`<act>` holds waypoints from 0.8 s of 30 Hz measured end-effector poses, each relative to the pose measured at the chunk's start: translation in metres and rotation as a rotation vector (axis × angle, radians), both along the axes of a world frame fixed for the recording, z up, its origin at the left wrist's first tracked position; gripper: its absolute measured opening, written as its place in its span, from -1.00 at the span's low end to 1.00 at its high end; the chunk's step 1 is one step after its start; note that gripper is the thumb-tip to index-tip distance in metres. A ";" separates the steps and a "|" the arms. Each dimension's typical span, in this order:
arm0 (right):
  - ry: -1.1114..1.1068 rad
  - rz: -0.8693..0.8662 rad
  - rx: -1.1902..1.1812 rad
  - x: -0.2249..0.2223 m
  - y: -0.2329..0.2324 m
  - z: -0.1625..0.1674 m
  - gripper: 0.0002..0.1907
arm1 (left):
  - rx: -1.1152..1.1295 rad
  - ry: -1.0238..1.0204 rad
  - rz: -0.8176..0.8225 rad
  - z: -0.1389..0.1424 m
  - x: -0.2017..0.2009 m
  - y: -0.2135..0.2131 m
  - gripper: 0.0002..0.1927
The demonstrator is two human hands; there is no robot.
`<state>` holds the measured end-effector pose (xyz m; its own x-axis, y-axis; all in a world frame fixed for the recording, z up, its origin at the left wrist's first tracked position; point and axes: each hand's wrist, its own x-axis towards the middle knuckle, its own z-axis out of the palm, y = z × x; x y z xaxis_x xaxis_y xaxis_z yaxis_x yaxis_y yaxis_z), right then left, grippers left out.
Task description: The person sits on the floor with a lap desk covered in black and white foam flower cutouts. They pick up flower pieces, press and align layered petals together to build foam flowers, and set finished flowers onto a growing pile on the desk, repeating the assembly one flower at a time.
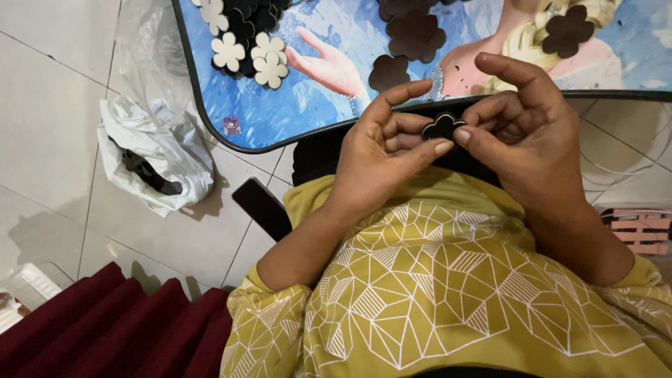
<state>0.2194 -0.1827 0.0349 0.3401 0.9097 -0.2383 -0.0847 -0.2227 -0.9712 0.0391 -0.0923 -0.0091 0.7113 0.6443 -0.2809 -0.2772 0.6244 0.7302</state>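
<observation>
A small dark flower-shaped cutout [442, 127] is pinched between both hands, just above my lap. My left hand [385, 150] grips its left edge with thumb and fingertips. My right hand [526, 129] holds its right edge, index finger curled over the top. Beyond the hands lies a low table [231, 136] with a blue cartoon picture on its top. On it sit a pile of cream and dark flower cutouts [246, 43] at the left and several dark brown flower cutouts [413, 35] in the middle and right.
A white plastic bag [155, 150] with dark pieces inside lies on the tiled floor at the left. A dark flat phone-like object [262, 208] rests beside my yellow patterned sleeve. Dark red cloth [105, 329] fills the lower left. A pink crate [640, 229] shows at the right.
</observation>
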 end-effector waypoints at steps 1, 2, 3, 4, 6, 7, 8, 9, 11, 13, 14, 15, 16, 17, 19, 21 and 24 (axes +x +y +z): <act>0.004 -0.005 -0.004 0.000 0.000 0.000 -0.33 | 0.006 0.004 0.002 0.001 0.001 0.000 -0.26; 0.008 -0.009 -0.007 0.000 0.000 0.000 -0.33 | 0.012 0.009 0.005 0.002 0.000 0.001 -0.25; 0.013 -0.012 -0.010 0.001 0.000 0.000 -0.33 | 0.009 0.008 0.002 0.004 0.001 0.000 -0.25; 0.014 -0.012 -0.011 0.001 0.001 0.000 -0.34 | 0.005 0.008 0.000 0.005 0.001 0.000 -0.24; 0.017 -0.014 -0.012 0.000 0.001 -0.001 -0.35 | 0.003 0.014 -0.006 0.007 0.001 0.002 -0.24; 0.008 -0.011 -0.013 0.001 0.001 -0.001 -0.35 | 0.004 0.020 -0.010 0.007 0.001 0.002 -0.24; -0.001 -0.008 -0.015 0.001 0.001 -0.001 -0.35 | 0.004 0.027 -0.014 0.007 0.001 0.002 -0.24; -0.011 -0.006 -0.017 0.002 0.000 -0.001 -0.36 | 0.008 0.030 -0.018 0.007 0.001 0.003 -0.23; -0.006 -0.002 -0.018 0.002 0.000 -0.001 -0.35 | 0.015 0.035 -0.025 0.006 0.001 0.003 -0.22; 0.012 0.007 0.000 0.002 0.000 -0.001 -0.35 | -0.002 0.031 -0.019 0.004 0.001 0.004 -0.22; 0.028 0.014 0.017 0.001 0.001 -0.002 -0.36 | -0.010 0.030 -0.015 0.003 0.001 0.004 -0.23; 0.044 0.021 0.035 0.002 0.000 -0.002 -0.36 | -0.003 0.040 -0.001 0.002 0.002 0.003 -0.25; 0.038 0.011 0.034 0.002 0.000 -0.002 -0.35 | 0.005 0.051 0.014 0.001 0.003 0.003 -0.27; 0.033 0.001 0.033 0.002 0.000 -0.003 -0.34 | 0.012 0.062 0.028 0.001 0.003 0.003 -0.29; 0.016 -0.018 0.050 0.004 -0.001 -0.005 -0.38 | 0.033 0.076 0.091 0.000 0.004 0.005 -0.29; 0.001 -0.033 0.075 0.007 0.000 -0.006 -0.45 | 0.048 0.090 0.144 0.001 0.003 0.009 -0.30; 0.002 -0.048 0.065 0.010 0.000 -0.008 -0.48 | 0.114 0.131 0.204 0.009 -0.002 0.018 -0.30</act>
